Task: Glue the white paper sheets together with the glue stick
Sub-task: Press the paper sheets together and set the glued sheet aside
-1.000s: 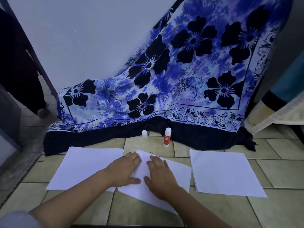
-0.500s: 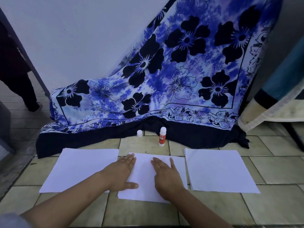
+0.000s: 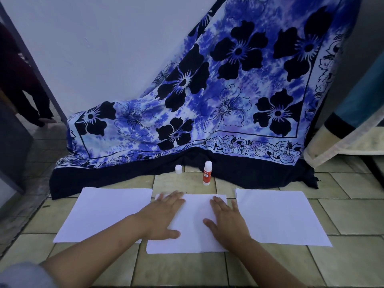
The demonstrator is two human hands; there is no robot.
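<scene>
Pressing middle paper sheet [image 3: 195, 215] flat with left hand [image 3: 164, 217] and right hand [image 3: 226, 221], fingers straight, holding nothing. Behind: glue stick [image 3: 207, 173] upright, cap [image 3: 178, 169] near.

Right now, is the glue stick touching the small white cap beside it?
Apart. The head view shows the glue stick standing upright, with the cap off to its left and floor showing between them.
</scene>
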